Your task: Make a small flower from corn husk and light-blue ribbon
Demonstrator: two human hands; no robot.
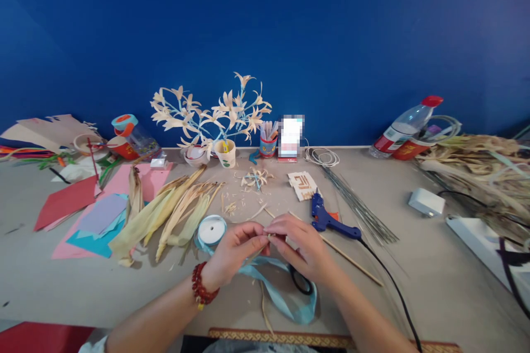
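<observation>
My left hand (238, 248), with a red bead bracelet (202, 285) on its wrist, is closed in a pinch at the middle of the table. My right hand (301, 242) pinches too, its fingertips meeting the left ones. Whatever small piece lies between the fingertips is too small to name. Below both hands a light blue ribbon (275, 292) curls over the table, with a black scissor handle (304, 282) beside it. The white ribbon spool (212, 230) lies just left of my left hand.
A blue glue gun (335, 223) with its cord lies right of my hands, near wires (360, 204) and a stick (351, 261). Dried husks (165, 215) and coloured paper (103, 213) lie left. Husk flowers (227, 113) stand behind; a bottle (403, 128) stands back right.
</observation>
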